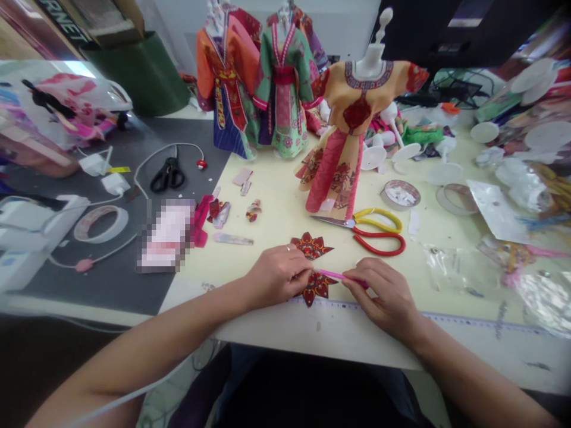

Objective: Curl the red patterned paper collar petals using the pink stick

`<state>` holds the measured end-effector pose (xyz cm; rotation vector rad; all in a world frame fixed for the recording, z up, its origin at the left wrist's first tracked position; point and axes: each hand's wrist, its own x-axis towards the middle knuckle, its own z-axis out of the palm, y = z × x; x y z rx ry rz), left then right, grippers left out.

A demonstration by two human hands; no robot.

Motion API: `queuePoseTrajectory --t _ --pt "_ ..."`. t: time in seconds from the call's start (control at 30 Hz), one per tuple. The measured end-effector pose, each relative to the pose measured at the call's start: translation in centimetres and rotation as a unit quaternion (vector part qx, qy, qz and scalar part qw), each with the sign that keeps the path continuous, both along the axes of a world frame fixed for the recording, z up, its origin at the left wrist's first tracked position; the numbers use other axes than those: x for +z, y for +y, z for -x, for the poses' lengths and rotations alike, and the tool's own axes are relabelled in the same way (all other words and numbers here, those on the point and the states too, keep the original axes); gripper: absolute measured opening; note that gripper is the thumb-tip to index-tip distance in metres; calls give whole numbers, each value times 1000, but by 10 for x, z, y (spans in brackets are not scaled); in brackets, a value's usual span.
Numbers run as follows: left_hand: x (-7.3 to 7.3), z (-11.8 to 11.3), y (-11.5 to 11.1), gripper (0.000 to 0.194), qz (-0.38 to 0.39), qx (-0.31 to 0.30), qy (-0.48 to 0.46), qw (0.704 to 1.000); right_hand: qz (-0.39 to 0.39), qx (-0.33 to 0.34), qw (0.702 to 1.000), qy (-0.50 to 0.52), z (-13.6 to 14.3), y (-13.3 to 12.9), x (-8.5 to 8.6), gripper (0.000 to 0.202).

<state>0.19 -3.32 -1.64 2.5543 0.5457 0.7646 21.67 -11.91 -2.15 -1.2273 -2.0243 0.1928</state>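
Note:
A narrow pink strip (pixel 330 273) stretches between my hands, low over the table. Its left end is pinched in the fingers of my left hand (pixel 281 274). Thumb and fingers of my right hand (pixel 384 295) close on the other end, where a bit of pink pokes out. Just beyond the strip lies a red patterned cut-out (pixel 311 245) with pointed petals. A matching red cut-out (pixel 316 288) is on the near side, partly covered by my left hand. Red and yellow-handled scissors (pixel 377 230) rest behind my right hand, blades pointing left.
Small dressed mannequins stand at the back, the nearest in a yellow and red dress (pixel 354 95). A ruler (pixel 468 321) runs along the front edge. Fabric scraps (pixel 219 213), a tape roll (pixel 102 224) and black scissors (pixel 168 176) lie left. Plastic bags (pixel 461 267) lie right.

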Motion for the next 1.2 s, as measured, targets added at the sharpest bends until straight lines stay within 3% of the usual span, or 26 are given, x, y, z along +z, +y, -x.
queuePoseTrajectory --t 0.1,0.3,0.53,0.63,0.73,0.93,1.03,1.2 --pt "0 0 0 20 16 2 -2 1000 -1 3 1000 -4 1 0 1 11" --pt "4 2 2 16 138 -7 18 990 1 -6 1000 7 1 -1 2 12" --pt "4 3 3 20 111 -31 28 993 14 -2 1000 4 1 -2 0 10" --pt "5 3 1 19 139 -11 21 990 4 0 1000 -3 1 -1 0 11" --pt "7 2 -1 16 242 33 12 970 -8 -1 1000 -11 2 -2 1 12" --pt "7 1 0 17 459 58 -1 887 -40 5 999 -26 3 -2 2 18" --pt "7 0 2 18 493 55 -7 868 -53 4 998 -39 3 -2 2 18" --pt "8 1 3 22 481 62 -7 875 -51 -2 998 -25 2 -2 2 19"
